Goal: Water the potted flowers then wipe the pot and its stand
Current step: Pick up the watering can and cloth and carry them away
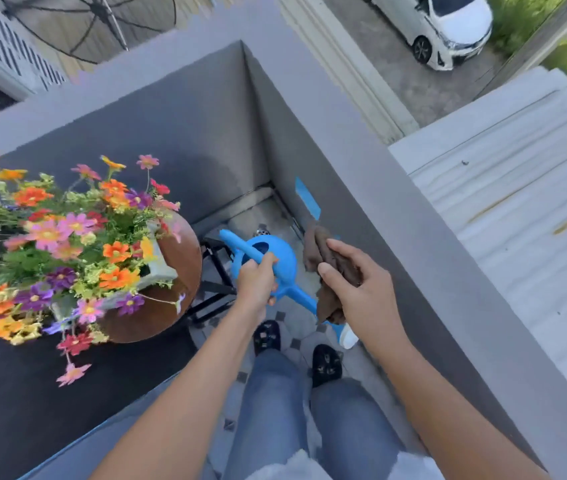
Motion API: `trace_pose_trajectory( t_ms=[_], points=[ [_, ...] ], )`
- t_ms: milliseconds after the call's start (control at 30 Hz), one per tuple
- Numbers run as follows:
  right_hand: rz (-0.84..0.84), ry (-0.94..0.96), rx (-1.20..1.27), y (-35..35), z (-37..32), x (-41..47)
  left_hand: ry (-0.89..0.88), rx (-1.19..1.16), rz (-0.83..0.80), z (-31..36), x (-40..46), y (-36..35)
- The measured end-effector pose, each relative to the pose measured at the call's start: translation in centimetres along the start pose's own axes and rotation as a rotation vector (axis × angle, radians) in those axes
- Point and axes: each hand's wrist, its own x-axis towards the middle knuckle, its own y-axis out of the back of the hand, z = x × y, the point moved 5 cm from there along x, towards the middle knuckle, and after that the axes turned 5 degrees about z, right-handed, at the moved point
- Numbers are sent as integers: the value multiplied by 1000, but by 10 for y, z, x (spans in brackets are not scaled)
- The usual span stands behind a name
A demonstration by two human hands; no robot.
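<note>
A brown round pot point(174, 271) full of orange, pink and purple flowers point(67, 251) stands at the left on a black metal stand point(216, 292). To its right my left hand point(258, 282) grips the handle of a blue watering can point(275, 254), held low over the tiled floor with its spout running toward the lower right. My right hand point(354, 282) holds a crumpled brown cloth point(323, 258) just right of the can.
Grey balcony walls point(206, 140) close in the corner ahead and to the right. My feet in black slippers point(268, 336) stand on the tiled floor point(292, 341). A strip of blue tape point(308, 197) is on the right wall. Below lie a white car point(448, 26) and a roof.
</note>
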Motion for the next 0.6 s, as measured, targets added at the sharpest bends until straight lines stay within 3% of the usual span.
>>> trace_pose_trajectory(
  t_ms=[400, 600],
  points=[
    [57, -287, -25, -110, 321, 158, 12, 332, 28, -182, 302, -80],
    [43, -472, 210, -140, 421, 203, -29, 357, 2, -244, 399, -109]
  ],
)
